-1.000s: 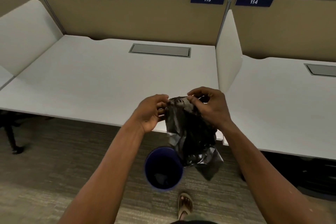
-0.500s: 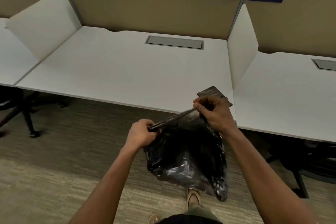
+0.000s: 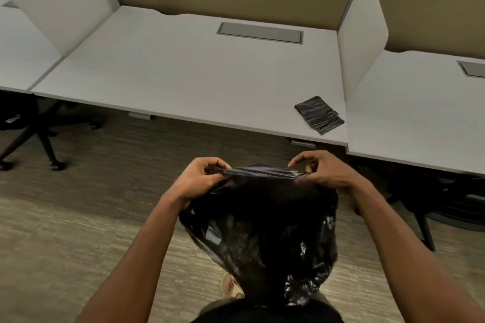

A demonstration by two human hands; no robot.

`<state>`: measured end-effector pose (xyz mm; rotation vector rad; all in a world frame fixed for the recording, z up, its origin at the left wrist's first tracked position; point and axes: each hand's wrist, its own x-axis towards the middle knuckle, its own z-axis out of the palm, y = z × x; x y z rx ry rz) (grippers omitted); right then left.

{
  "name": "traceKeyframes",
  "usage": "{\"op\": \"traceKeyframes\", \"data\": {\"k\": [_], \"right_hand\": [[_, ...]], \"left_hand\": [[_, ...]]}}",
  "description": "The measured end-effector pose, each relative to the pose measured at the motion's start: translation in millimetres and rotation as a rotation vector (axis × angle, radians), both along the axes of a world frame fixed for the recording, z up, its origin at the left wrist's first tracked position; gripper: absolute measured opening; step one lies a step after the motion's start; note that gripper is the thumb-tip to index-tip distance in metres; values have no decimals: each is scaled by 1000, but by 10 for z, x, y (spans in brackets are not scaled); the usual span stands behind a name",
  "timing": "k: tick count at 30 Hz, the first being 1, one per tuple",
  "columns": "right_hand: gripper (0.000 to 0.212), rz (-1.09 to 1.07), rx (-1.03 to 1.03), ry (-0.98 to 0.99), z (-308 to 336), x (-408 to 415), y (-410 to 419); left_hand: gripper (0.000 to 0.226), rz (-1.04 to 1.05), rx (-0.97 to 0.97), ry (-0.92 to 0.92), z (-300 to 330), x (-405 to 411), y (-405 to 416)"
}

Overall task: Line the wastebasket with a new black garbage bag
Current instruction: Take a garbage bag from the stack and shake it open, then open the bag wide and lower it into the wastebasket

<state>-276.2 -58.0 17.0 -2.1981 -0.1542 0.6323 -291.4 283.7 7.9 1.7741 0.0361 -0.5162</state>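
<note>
A black garbage bag (image 3: 265, 225) hangs in front of me, billowed out, its top edge stretched flat between my two hands. My left hand (image 3: 199, 181) pinches the left end of that edge and my right hand (image 3: 320, 170) pinches the right end. The blue wastebasket is almost wholly hidden behind the bag; only a sliver of blue rim (image 3: 256, 166) shows above the bag's top edge.
A stack of folded black bags (image 3: 319, 114) lies on the white desk (image 3: 183, 73) near its front right corner. White dividers flank the desk. An office chair base (image 3: 39, 136) stands on the carpet at left, another chair under the right desk. My sandalled foot (image 3: 231, 286) shows below the bag.
The bag has spread and filled out, and my hands have moved apart and level, pulling its top edge straight. The camera tilted down; the folded bags on the desk are now uncovered.
</note>
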Motion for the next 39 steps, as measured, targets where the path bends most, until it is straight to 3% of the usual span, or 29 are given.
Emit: {"op": "traceKeyframes", "data": {"k": [2,4,7,8,10,11,14,16,18,20,23,25,27,28,30,31,32,34,36,39], "right_hand": [[63,115,-16,61,52,-48,-35],[65,118,-3,133,16,-117,-94],[25,55,9,222,-289,-265,-95],[12,10,35,261,-401,-316,-51],[6,-189,102,338,-576,-361,63],[8,-316,131,366,-626,-357,130],[13,-576,160,395,-723,-235,332],[14,-650,156,328,-610,-77,489],[13,-688,138,82,-248,101,591],[10,-659,78,-373,330,189,642],[13,-667,123,-1247,1007,-105,642],[12,-573,-1,-1514,851,-435,624],[11,-376,-225,-1324,174,-690,590],[12,-208,-329,-1034,-267,-785,525],[16,173,-539,-185,-1036,-1036,402],[18,349,-563,123,-1330,-1220,343],[16,435,-514,300,-1518,-1391,286],[18,324,-318,402,-1614,-1534,210],[30,134,-134,409,-1526,-1491,156],[20,-219,57,356,-1339,-1267,73]], "left_hand": [[10,105,-32,-20,8,-4,26],[12,248,-31,-37,-47,8,46],[8,428,72,-17,-196,-20,57],[10,435,71,43,-254,-40,59],[21,326,65,217,-377,-99,41],[24,205,173,279,-445,-122,34],[35,-181,773,278,-587,-125,6],[37,-183,918,191,-541,-20,-44],[28,-17,860,57,-363,167,-80],[32,223,696,-164,-27,289,-137],[33,574,405,-798,423,74,-313],[19,575,419,-1103,287,-176,-477],[21,411,517,-1040,-271,-346,-571],[23,224,601,-875,-626,-413,-565],[29,-364,838,-291,-1166,-593,-486],[29,-609,876,-3,-1371,-727,-449],[28,-731,854,212,-1503,-839,-397],[25,-687,735,304,-1678,-929,-270],[26,-446,647,249,-1655,-887,-170],[21,-108,624,185,-1488,-736,-75]]}}
